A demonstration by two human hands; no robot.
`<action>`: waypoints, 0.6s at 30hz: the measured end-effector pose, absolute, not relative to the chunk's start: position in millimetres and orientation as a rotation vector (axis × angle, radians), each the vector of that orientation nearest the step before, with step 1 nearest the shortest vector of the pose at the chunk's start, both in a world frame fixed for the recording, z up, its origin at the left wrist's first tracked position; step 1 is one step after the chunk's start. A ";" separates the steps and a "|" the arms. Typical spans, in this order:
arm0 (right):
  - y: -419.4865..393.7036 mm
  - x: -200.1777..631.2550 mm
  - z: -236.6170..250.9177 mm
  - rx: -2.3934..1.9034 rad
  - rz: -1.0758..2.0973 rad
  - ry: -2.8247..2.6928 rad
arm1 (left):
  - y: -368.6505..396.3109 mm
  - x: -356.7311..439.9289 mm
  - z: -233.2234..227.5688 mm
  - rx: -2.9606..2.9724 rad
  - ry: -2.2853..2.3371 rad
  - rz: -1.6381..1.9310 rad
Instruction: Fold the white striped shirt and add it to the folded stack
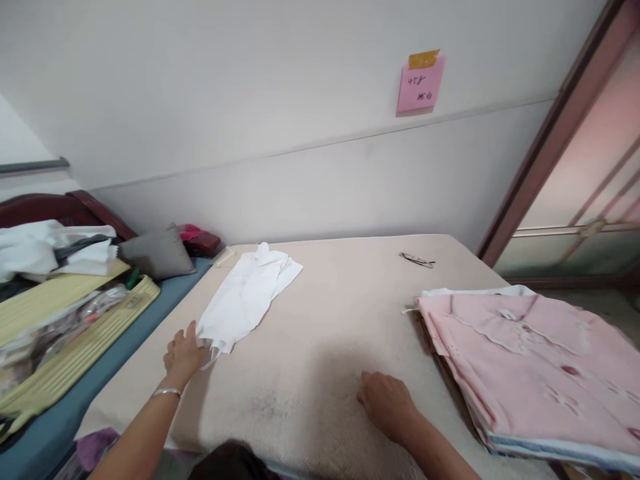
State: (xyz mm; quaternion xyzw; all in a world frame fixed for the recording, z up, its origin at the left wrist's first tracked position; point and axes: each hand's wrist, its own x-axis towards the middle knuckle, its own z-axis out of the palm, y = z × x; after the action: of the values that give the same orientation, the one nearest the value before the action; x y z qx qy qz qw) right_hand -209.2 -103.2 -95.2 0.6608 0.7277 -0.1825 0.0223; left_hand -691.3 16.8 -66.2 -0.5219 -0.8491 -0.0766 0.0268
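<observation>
Right hand (387,400) rests loosely curled, holding nothing; left fingers (193,333) pinch white shirt (247,297) — collar pointing away.

A pink sticky note (421,84) on the wall (250,100), at one o'clock, bears handwritten "458"; the marks beneath are unreadable.

Thin white cloth garment (247,297), matt

1 head camera looks forward and down, fairly near the bed (320,320)
</observation>
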 end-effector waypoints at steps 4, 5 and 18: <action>-98.5 -209.6 -91.1 2.058 -0.604 2.210 | 31.5 -696.5 -74.2 -1.610 -2.877 -0.455; -97.4 -209.6 -91.2 2.064 -0.617 2.208 | 30.9 -694.6 -77.2 -1.613 -2.873 -0.516; -94.9 -210.6 -98.9 2.086 -0.610 2.204 | 29.5 -731.8 -20.1 -1.180 -2.498 -1.165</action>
State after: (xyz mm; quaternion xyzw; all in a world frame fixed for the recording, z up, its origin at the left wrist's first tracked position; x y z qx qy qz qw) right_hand -210.6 -94.9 -98.9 0.6737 0.7119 -0.1972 0.0232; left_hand -731.8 29.5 -20.1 -0.3926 -0.8310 -0.3876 0.0716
